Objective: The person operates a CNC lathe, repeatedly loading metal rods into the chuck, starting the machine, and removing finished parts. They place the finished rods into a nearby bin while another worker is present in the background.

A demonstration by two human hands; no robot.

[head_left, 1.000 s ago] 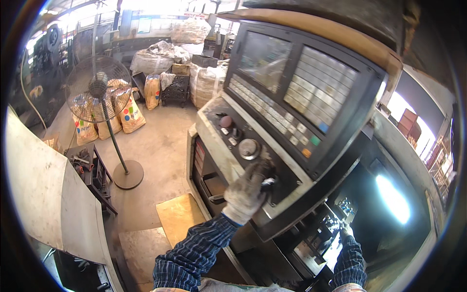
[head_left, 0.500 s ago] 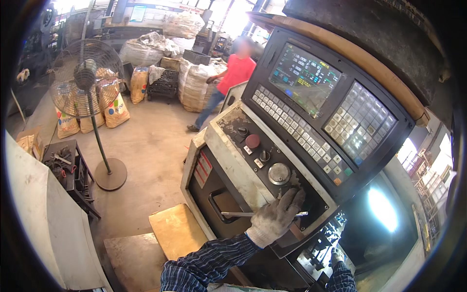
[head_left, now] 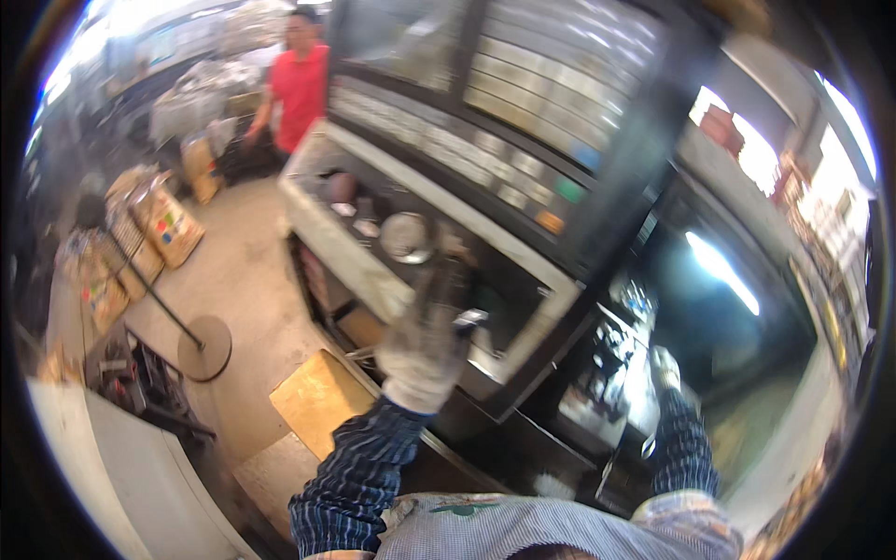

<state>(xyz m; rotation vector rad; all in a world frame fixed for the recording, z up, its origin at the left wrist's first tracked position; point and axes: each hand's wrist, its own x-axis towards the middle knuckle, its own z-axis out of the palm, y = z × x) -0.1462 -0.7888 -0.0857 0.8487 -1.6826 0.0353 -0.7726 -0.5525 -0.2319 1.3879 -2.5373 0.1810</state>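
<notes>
Standing with our striped apron [head_left: 495,519] at six o'clock, we reach two ways. Our gloved left hand [head_left: 422,343] lies just below the clock's centre, over the operator console [head_left: 350,261]. Its fingers point toward twelve, seemingly together, but blur hides whether they press anything or clamp the silver rod end [head_left: 472,319] showing between the glove's two and three. If that rod is loosely held, it could slip over the console's edge. Beyond our fingertips, toward eleven, sit a round dial [head_left: 407,237] and a red mushroom button [head_left: 342,189]; a thick glove brushing past could turn or press the wrong one.

Our gloved right hand [head_left: 665,370] is at four o'clock inside the machine chamber [head_left: 737,350], just beside bright metal tooling [head_left: 607,373] at its nine; we cannot tell whether its fingers are apart or closed. We judge this the worse risk: an unintended input at the console could set parts moving and catch the glove. Glare from the tube lamp [head_left: 723,273], at that hand's one, could hide a sharp edge.

Farther off, a pedestal fan [head_left: 203,350] stands between eight and nine, and a person in a red shirt [head_left: 300,98] at eleven could draw our eyes away.
</notes>
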